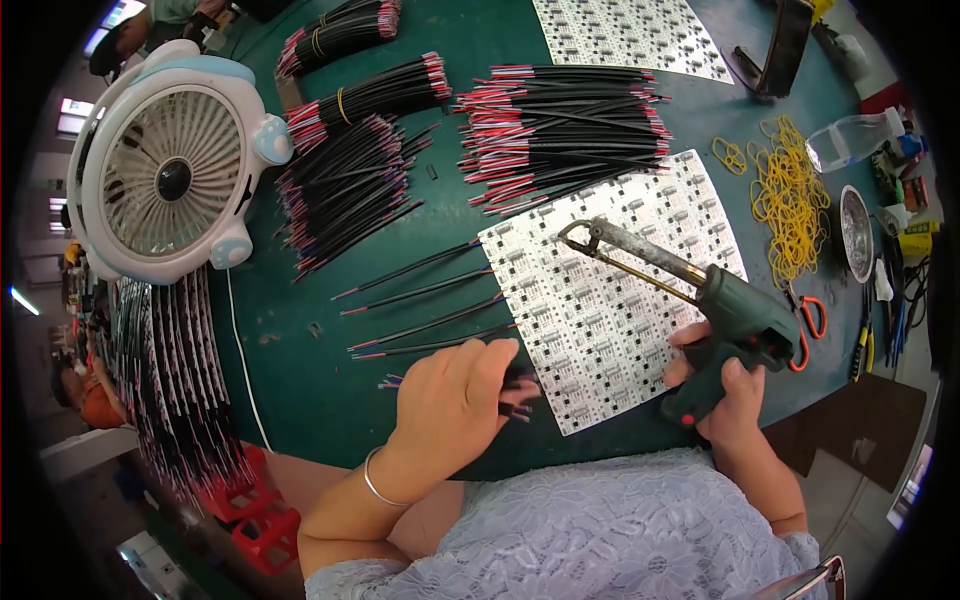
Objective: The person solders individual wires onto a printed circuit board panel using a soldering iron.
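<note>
My left hand (450, 395) is closed around a short black cable (390, 381); its coloured wire ends poke out on both sides of my fingers, beside the near left edge of a white circuit board panel (620, 290). My right hand (728, 395) grips the handle of a dark green soldering gun (735, 320). The gun's metal tip and thin brass feed tube reach left over the panel, apparently above its surface. Several black cables (425, 322) lie in a row with one end at the panel's left edge. Whether they are joined to it I cannot make out.
Loose black cables with red and white ends (570, 130) lie behind the panel, more cables (350, 190) to their left. A white fan (170, 165) stands far left. Yellow rubber bands (790, 200), red-handled scissors (808, 325), a metal bowl (855, 232) and a plastic bottle (855, 140) occupy the right.
</note>
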`<move>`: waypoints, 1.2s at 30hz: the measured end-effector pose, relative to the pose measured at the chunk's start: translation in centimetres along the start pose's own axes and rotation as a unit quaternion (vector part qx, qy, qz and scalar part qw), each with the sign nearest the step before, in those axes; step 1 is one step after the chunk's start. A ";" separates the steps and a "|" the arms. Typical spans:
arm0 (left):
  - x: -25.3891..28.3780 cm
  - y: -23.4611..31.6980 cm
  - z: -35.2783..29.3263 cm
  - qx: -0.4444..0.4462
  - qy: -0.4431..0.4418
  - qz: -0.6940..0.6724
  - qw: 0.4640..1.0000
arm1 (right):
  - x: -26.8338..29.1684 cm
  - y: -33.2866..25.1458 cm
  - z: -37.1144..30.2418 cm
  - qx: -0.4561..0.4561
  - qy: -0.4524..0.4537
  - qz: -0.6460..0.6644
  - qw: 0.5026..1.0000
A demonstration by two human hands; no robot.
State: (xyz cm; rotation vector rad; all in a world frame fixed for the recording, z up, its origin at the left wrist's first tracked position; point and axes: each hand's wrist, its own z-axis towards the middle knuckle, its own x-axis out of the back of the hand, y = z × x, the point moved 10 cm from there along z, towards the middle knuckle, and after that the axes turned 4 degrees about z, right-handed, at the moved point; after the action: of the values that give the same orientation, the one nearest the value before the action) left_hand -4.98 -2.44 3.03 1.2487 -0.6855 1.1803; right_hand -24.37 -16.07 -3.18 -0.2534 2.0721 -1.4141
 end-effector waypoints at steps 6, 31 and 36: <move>-0.9 -0.2 -0.5 -0.025 0.004 0.043 0.999 | -0.5 -0.2 -2.8 -0.036 -0.125 -0.152 0.980; -1.3 -1.1 0.0 -0.010 -0.036 -0.042 0.998 | -3.3 -1.2 -5.1 0.078 -0.248 -0.447 0.856; -1.2 -1.2 0.1 -0.019 -0.036 -0.037 0.999 | -2.9 -1.3 -5.0 0.074 -0.228 -0.455 0.858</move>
State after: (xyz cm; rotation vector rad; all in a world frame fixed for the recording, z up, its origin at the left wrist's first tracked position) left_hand -4.21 -2.80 1.51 1.2797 -0.7064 1.0621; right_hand -25.20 -11.32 0.28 -1.4989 1.4462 -1.7669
